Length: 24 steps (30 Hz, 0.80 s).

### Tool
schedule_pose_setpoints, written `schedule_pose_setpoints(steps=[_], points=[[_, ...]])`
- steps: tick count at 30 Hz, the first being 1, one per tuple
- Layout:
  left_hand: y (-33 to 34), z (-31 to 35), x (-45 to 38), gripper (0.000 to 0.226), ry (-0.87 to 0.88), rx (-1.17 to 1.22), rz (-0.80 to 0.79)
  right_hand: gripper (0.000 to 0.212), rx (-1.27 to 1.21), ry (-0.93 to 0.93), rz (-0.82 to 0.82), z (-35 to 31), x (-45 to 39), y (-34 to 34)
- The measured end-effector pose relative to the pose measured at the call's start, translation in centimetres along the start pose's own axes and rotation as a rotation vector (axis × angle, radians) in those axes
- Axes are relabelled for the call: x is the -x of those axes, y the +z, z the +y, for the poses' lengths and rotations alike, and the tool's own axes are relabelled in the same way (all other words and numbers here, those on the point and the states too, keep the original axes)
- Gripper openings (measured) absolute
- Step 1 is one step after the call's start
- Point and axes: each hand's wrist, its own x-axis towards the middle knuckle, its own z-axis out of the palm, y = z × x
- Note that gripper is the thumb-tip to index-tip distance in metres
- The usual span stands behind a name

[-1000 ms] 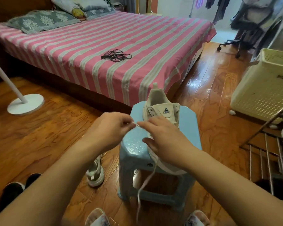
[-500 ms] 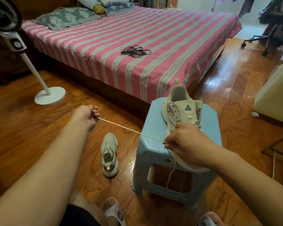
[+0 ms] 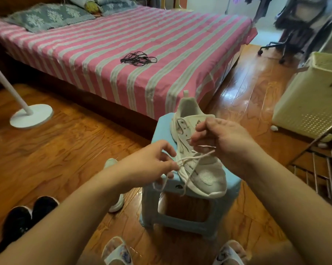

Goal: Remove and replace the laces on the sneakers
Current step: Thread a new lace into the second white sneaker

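1. Sneaker (image 3: 203, 165) sits on the blue stool (image 3: 161, 127) at centre frame, toe toward you.
2. Your left hand (image 3: 151, 161) pinches the pale lace (image 3: 192, 159); your right hand (image 3: 222, 142) grips its other run.
3. Lace crosses the eyelets between both hands; your right is nearer them.

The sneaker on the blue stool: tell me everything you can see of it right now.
The sneaker is off-white, with smooth synthetic-looking panels, a perforated toe and a thick pale sole. It stands upright on the blue stool, toe toward the camera and past the stool's near edge, heel with its pull tab toward the bed. A pale lace crosses its front, loose ends hanging down. The left hand pinches the lace; the right hand grips it above the tongue, hiding the logo.
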Motion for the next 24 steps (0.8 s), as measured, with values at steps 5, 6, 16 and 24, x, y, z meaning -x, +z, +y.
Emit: schedule_pose_setpoints(steps=[5,6,16,24], points=[[1.4,-0.6,-2.3,0.011,0.089,0.116,0.372,0.028,0.109,-0.033,-0.01,1.7,0.1,0.8],[1.7,-0.9,-2.7,0.009,0.072,0.029,0.349,0.024,0.189,-0.099,0.035,1.6,-0.4,0.4],[4.2,-4.1,-3.6,0.026,0.067,-0.671,0.349,0.014,0.836,-0.317,0.149,2.4,-2.5,-3.0],[4.1,-3.9,-2.9,0.015,0.174,-0.424,0.236,0.017,0.852,-0.331,0.114,2.3,-2.1,-3.5]])
